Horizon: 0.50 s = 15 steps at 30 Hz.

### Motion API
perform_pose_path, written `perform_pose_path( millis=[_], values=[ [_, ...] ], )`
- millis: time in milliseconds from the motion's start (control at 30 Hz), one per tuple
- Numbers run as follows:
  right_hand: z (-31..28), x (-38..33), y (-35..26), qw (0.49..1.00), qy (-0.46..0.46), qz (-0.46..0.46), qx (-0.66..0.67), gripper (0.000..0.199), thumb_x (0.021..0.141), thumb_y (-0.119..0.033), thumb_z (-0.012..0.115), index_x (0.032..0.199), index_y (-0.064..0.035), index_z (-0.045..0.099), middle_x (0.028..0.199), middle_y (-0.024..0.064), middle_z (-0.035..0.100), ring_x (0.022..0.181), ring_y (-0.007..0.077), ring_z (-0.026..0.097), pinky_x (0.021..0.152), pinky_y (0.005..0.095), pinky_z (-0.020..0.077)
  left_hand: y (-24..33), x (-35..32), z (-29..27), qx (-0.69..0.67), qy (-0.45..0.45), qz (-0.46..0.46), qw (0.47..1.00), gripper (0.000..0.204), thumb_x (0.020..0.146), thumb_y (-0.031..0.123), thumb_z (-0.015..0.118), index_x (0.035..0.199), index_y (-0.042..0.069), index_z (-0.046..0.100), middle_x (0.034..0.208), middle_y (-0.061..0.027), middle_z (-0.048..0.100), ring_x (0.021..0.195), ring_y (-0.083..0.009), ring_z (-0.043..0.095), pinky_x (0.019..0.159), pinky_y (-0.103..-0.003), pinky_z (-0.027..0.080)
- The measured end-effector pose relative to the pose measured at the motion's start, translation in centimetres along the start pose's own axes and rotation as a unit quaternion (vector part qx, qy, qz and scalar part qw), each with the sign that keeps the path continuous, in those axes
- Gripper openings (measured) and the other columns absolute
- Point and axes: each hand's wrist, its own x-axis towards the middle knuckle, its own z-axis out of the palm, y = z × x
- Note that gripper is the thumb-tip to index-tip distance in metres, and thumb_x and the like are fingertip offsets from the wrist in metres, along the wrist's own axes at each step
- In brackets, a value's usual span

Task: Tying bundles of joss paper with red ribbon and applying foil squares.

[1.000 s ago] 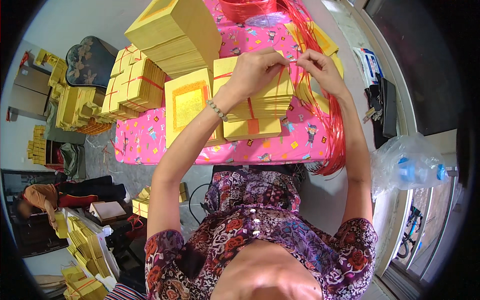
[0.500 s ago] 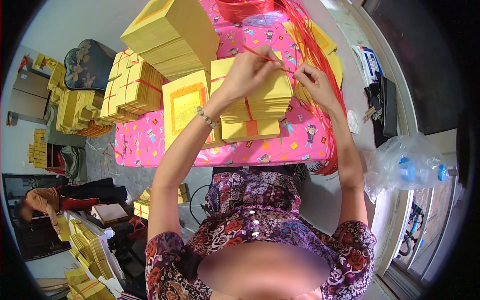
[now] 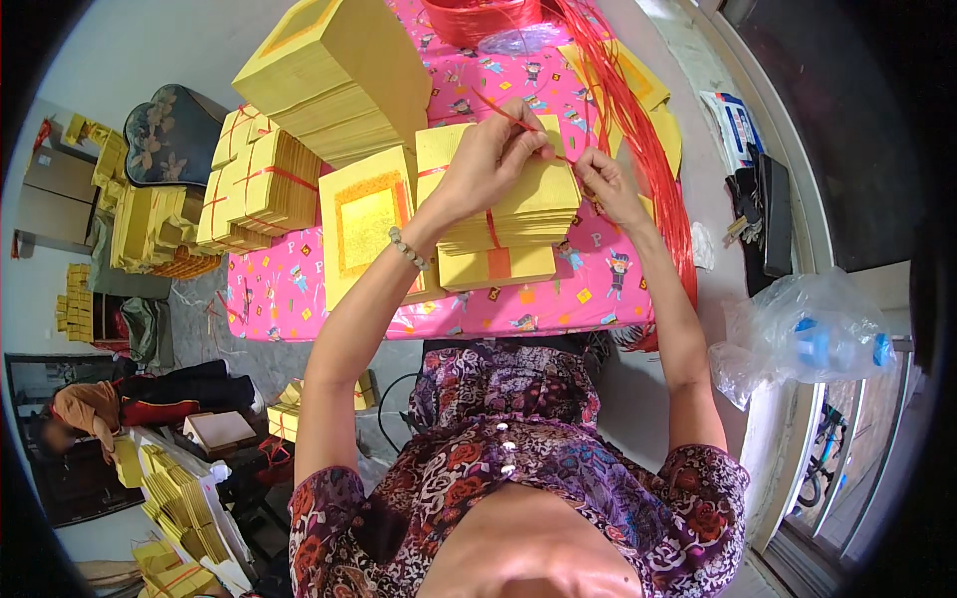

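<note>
Pink table, hands pinching red string

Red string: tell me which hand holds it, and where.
Both. The left hand and right hand pinch the red string between fingertips, above the yellow paper stack it wraps.

**Crowded counter, open strip along the near edge**

The pink patterned counter is bare only along its lower edge and lower-left corner. A tall stack of yellow paper sheets blocks the upper left, tied yellow paper bundles the left edge. Loose red plastic strings hang across the right side.
</note>
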Motion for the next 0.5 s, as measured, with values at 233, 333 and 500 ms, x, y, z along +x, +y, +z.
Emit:
perform_pose_path(
  millis=[233,333,500],
  values=[
    [0.0,-0.1,0.6,1.000,0.008,-0.010,-0.005,0.018,0.101,-0.018,0.057,0.086,-0.0074,0.058,0.071,-0.0084,0.046,0.064,0.0010,0.039,0.057,0.0196,0.0319,0.0,0.5,0.0,-0.060,-0.039,-0.017,0.997,0.010,0.102,0.008,0.048,0.098,0.000,0.048,0.087,-0.0073,0.063,0.088,-0.0131,0.065,0.084,-0.027,0.052],
    [-0.5,-0.1,0.7,1.000,0.004,-0.024,-0.008,0.018,0.101,-0.018,0.057,0.087,-0.0074,0.058,0.070,-0.0076,0.046,0.063,0.0013,0.040,0.057,0.0192,0.0328,-0.2,0.7,0.3,-0.052,-0.012,0.000,0.999,0.012,0.101,0.010,0.050,0.096,-0.002,0.050,0.085,-0.0092,0.066,0.084,-0.0138,0.066,0.077,-0.028,0.053],
    [-0.6,-0.3,-0.7,0.991,0.050,-0.030,-0.118,0.017,0.099,-0.017,0.058,0.087,-0.0061,0.060,0.071,-0.0046,0.051,0.066,0.0044,0.047,0.061,0.0213,0.0381,-0.3,1.5,0.7,-0.073,-0.002,-0.010,0.997,0.014,0.100,0.010,0.053,0.095,-0.002,0.049,0.082,-0.0090,0.065,0.080,-0.0132,0.066,0.072,-0.028,0.053]
  ],
)
